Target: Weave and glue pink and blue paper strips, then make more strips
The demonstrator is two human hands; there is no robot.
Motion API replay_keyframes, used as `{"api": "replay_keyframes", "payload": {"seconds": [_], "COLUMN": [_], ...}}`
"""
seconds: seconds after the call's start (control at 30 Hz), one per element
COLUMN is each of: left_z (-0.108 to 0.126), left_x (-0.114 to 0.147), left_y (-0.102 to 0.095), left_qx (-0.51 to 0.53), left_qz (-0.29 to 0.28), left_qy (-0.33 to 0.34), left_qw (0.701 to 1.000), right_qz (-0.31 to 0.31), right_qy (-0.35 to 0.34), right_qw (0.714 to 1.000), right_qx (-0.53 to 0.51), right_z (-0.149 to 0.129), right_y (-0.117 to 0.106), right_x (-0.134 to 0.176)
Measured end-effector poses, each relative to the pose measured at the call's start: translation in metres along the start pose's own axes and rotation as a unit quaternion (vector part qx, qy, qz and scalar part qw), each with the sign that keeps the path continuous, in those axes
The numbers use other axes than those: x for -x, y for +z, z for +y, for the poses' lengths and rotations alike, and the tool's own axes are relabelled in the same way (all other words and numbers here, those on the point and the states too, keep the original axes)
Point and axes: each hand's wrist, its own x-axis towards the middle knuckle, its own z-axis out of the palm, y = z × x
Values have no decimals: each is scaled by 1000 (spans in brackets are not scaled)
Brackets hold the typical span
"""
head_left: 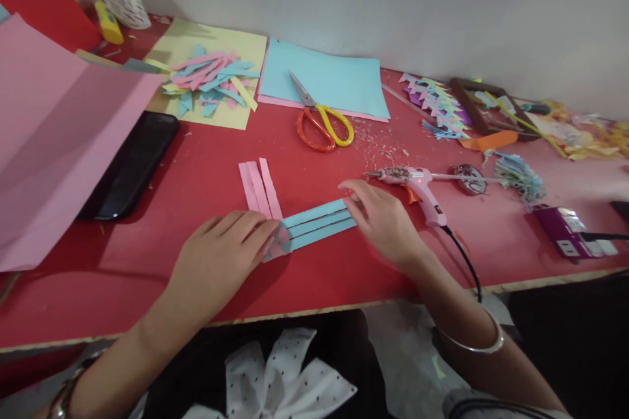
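Light blue paper strips [319,225] lie side by side on the red table, slanting up to the right. Pink paper strips [259,186] cross them at their left end, where a small pink and blue woven patch [282,242] shows. My left hand [228,252] is closed over that crossing, fingers bent down on the strips, its thumb hidden. At the other end, my right hand [383,219] pinches the blue strips between thumb and fingers. Just beyond my right hand lies a pink glue gun [417,186], its nozzle pointing left.
Scissors [322,119] with red and yellow handles lie behind the strips. Farther back are blue paper [324,75] and a heap of cut strips [211,78]. A pink sheet [63,124] partly covers a black phone [132,163]. A purple power socket [565,232] sits right.
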Motion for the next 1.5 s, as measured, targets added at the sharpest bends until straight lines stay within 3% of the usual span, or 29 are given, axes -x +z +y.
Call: {"api": "replay_keyframes", "payload": {"seconds": [0.67, 0.83, 0.97, 1.2, 1.33, 1.4, 1.5], "left_z": [1, 0, 0, 1, 2, 3, 3], "left_x": [0, 2, 2, 2, 4, 6, 7], "left_y": [-3, 2, 1, 0, -3, -6, -9], "left_qx": [-30, -23, -4, -23, -28, 2, 58], "left_qz": [0, 17, 9, -24, 46, 104, 135], "left_qy": [14, 17, 12, 5, -3, -3, -1], "left_qw": [999, 999, 1000, 999, 999, 995, 989], "right_qz": [34, 131, 207, 155, 128, 123, 138], "right_qy": [-138, -207, -205, -307, -312, -310, -302], "right_qw": [970, 931, 917, 917, 926, 929, 930], "right_qx": [195, 271, 273, 201, 169, 163, 160], "right_z": [0, -1, -4, -24, -33, -34, -33], "right_y": [8, 3, 0, 9, 15, 16, 15], "right_x": [0, -2, 1, 10, 12, 12, 11]}}
